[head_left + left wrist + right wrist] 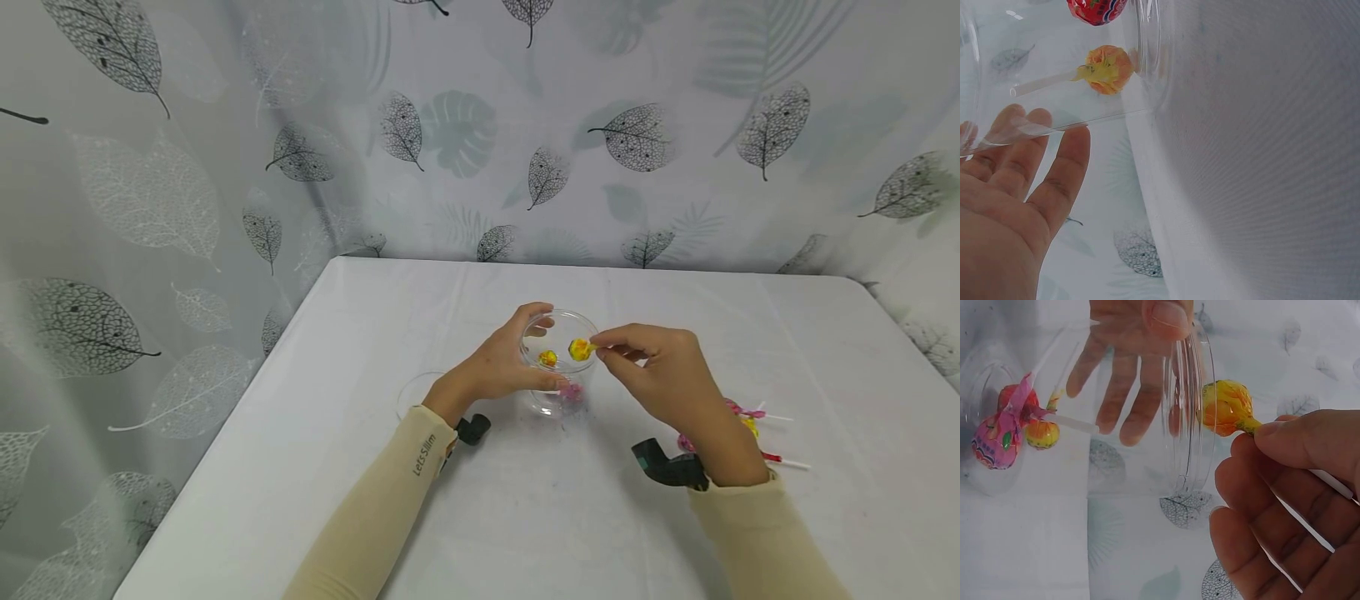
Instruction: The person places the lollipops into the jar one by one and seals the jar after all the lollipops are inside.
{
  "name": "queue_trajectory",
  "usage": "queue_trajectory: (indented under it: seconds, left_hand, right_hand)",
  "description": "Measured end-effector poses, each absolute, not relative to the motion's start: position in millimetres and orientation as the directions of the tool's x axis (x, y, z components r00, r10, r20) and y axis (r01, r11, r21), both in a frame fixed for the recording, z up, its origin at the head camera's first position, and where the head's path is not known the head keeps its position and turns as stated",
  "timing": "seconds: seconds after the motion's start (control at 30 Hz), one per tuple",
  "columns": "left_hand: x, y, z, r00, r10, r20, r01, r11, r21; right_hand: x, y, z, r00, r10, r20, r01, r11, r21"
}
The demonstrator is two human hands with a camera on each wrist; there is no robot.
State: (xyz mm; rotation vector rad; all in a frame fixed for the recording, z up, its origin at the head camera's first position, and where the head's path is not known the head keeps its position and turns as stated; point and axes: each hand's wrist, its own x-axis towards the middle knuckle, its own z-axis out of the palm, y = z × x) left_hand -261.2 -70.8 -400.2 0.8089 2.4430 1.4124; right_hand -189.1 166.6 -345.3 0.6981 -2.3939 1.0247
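My left hand (498, 360) grips a clear plastic jar (551, 407) near its rim, thumb on the near side and fingers round the far side. Wrapped lollipops lie at the jar's bottom: a pink one (992, 445), a red one (1099, 9) and a yellow one (1108, 70). Between thumb and fingertips, my right hand (663, 371) pinches another yellow lollipop (1225, 405) by the stick, close under its wrapper. Its round head is right at the jar's open mouth, with the stick running back along the palm in the right wrist view.
More lollipops (750, 425) in pink, yellow and red wrappers lie on the white table (570, 525), partly hidden by my right wrist. A clear round lid (408, 386) lies left of the jar, partly behind my left wrist. Leaf-printed cloth (465, 125) hangs behind the table.
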Motion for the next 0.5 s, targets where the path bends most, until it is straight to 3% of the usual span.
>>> queue_trajectory:
  seconds: [0.5]
  left_hand:
    - [-260.3, -71.7, -400.2, -0.828, 0.552, 0.094, 0.355, 0.387, 0.851]
  right_hand:
    - [-191.1, 166.4, -348.9, -0.779, -0.319, 0.539, -0.598, 0.634, -0.490]
